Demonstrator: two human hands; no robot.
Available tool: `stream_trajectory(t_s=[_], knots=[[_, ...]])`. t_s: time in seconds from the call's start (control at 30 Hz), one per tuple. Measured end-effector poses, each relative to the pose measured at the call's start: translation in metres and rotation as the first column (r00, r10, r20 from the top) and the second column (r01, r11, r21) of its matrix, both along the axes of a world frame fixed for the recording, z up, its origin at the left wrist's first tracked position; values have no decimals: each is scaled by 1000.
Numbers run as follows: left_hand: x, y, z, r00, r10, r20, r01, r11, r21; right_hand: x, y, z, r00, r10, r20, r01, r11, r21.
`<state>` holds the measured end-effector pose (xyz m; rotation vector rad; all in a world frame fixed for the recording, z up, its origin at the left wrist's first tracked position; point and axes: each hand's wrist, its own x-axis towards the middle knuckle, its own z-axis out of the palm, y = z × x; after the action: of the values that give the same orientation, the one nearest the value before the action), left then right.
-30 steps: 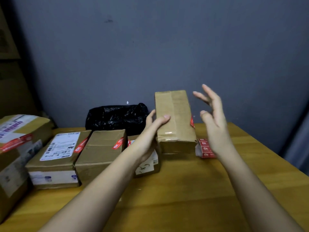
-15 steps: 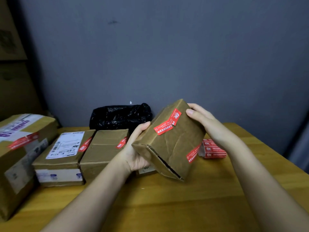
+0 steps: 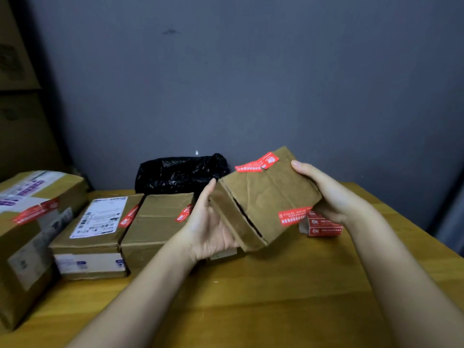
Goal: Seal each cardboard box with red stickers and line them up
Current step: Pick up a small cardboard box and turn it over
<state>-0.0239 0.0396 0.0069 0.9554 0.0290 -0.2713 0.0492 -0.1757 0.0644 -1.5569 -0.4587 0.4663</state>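
Observation:
A brown cardboard box [image 3: 268, 197] hangs tilted above the wooden table [image 3: 276, 297], held between both hands. Red stickers sit on its upper edge and lower right corner, and a dark gap shows along one flap seam. My left hand [image 3: 208, 229] cups its lower left end with the thumb up along the side. My right hand [image 3: 326, 194] grips its right end, fingers curled over the top. Three stickered boxes stand in a row at left: a large one [image 3: 27, 237], a labelled one [image 3: 93, 234] and a plain one [image 3: 155, 227]. A stack of red stickers [image 3: 324, 227] lies under my right hand.
A black plastic bag [image 3: 180, 172] lies at the back against the grey wall. Another small box [image 3: 223, 254] is mostly hidden behind my left hand. Stacked cartons rise at the far left. The table's right edge runs diagonally at right.
The box stood upright on the table a second ago with only my left hand on it. Both hands now hold it lifted and tipped, and it has turned slightly more since half a second ago.

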Motion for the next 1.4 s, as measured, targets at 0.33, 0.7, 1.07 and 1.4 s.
stream_trajectory(t_s=[0.33, 0.7, 1.07, 1.4], knots=[[-1, -3, 48, 889, -31, 457, -320, 673, 667, -2, -18, 39, 890, 158, 428, 70, 880, -469], [-2, -8, 58, 791, -352, 501, -426, 271, 863, -39, 21, 55, 573, 372, 731, 314, 724, -614], [-22, 16, 2, 796, 117, 595, -547, 560, 622, -35, -22, 2, 837, 183, 516, 97, 878, -468], [-30, 28, 6, 811, -35, 584, -486, 514, 707, -30, -19, 9, 748, 175, 640, 206, 856, -474]])
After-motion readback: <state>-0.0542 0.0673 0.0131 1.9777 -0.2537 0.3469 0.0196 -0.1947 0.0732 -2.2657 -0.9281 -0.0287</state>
